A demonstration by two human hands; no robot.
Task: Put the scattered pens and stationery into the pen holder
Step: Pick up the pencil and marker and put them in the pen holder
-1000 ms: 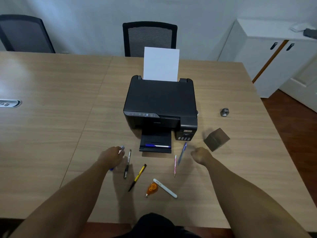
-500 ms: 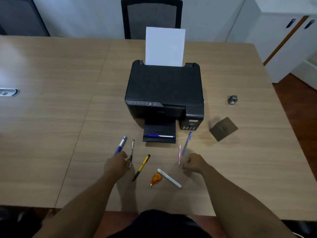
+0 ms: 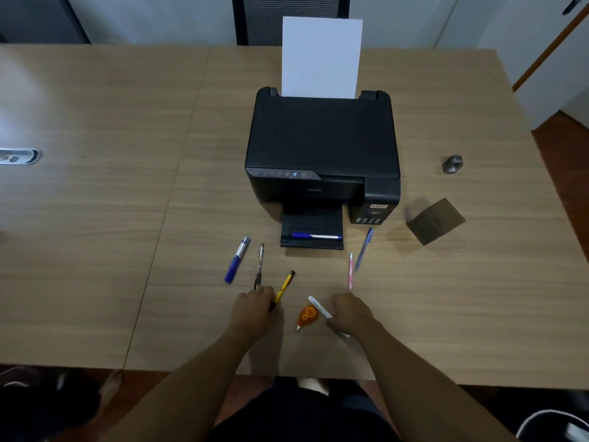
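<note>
Pens lie scattered on the wooden table in front of the printer: a blue marker, a black pen, a yellow pen, a pink pen and a blue pen. Another blue pen rests on the printer's output tray. An orange correction tape lies between my hands. My left hand closes over the yellow pen's lower end. My right hand grips the middle of a white pen that still touches the table. The brown pen holder stands to the right, apart from both hands.
A black printer with an upright white sheet fills the table's middle. A small metal object sits at the right, a cable port at the far left. A chair stands behind the table.
Both hands drew back toward me. The left left the blue marker and black pen and came onto the yellow pen; the right moved from beside the pink pen onto the white pen.
</note>
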